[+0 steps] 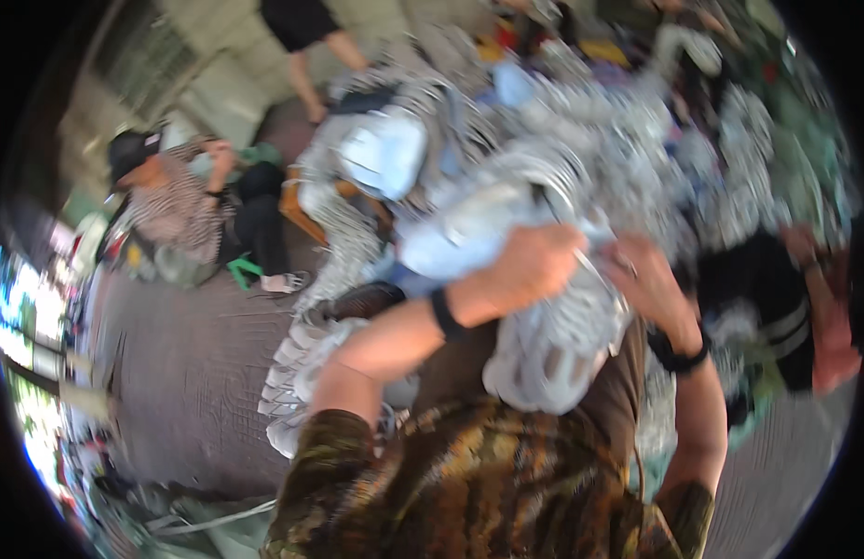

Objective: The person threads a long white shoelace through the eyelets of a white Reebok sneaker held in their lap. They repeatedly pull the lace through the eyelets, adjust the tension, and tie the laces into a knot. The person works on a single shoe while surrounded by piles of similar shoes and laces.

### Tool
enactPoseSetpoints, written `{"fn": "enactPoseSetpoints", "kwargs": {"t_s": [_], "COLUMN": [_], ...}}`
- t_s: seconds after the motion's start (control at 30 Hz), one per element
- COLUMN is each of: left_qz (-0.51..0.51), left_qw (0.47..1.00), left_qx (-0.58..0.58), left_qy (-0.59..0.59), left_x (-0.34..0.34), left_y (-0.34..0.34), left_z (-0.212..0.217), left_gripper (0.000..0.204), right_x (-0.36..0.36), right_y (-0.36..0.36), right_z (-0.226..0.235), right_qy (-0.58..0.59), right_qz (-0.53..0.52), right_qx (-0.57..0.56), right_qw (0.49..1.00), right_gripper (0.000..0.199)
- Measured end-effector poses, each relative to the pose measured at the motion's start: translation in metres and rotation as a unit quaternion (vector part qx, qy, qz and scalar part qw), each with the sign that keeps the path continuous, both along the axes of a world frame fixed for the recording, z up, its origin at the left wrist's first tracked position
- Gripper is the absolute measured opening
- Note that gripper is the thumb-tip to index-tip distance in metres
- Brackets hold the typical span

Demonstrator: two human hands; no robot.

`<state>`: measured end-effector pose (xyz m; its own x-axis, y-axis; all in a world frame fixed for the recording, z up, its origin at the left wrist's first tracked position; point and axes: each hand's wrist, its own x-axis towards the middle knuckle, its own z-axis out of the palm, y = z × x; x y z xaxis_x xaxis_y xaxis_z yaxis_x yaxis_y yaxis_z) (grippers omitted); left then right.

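Far left, a seated person in a striped shirt (pixel 176 210) on the paved floor (pixel 190 373). Left hand (pixel 530 265) clenched on a bundle of grey-white shoes (pixel 553 345), held against the chest. Right hand (pixel 651 279) grasps the same bundle. Judged step: gathering the load; next, a firmer hold underneath. View blurred.

We hold a bulky bundle of pale grey-white netted material (pixel 553 345) against our chest, its surface pocked with oval holes and ribbed folds. Our left hand (pixel 534 261) presses down on its top, fingers curled into it. Our right hand (pixel 651 279) grips its upper right side. The bundle hangs tilted between both forearms, its rounded lower end resting on our brown shirt. The picture is blurred, so finer detail is lost.
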<state>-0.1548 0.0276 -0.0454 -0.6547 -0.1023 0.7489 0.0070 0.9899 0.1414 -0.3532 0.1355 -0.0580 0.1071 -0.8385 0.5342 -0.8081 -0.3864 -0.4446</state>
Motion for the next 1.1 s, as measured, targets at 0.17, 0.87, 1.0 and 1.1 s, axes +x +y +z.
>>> {"fn": "enactPoseSetpoints", "kwargs": {"t_s": [0.17, 0.87, 1.0, 1.1], "left_qz": [0.034, -0.017, -0.009, 0.064], "left_qw": [0.999, 0.968, 0.998, 0.988], "left_qx": [0.033, 0.206, -0.013, -0.134], "left_qy": [0.014, -0.139, -0.064, -0.045], "left_x": [-0.003, 0.024, 0.014, 0.007], "left_y": [0.009, 0.006, 0.004, 0.003], "left_z": [0.003, 0.022, 0.017, 0.007], "left_gripper": [0.017, 0.021, 0.028, 0.033], "right_x": [0.012, -0.016, -0.014, -0.01], "right_y": [0.004, 0.013, 0.015, 0.017], "right_z": [0.014, -0.008, -0.009, -0.011], "right_qy": [-0.032, -0.407, -0.427, -0.437], "right_qz": [-0.018, 0.065, 0.08, 0.083], "right_qx": [0.051, 0.139, 0.133, 0.125], "right_qw": [0.998, 0.9, 0.891, 0.887], "right_gripper": [0.015, 0.004, 0.003, 0.004]}}
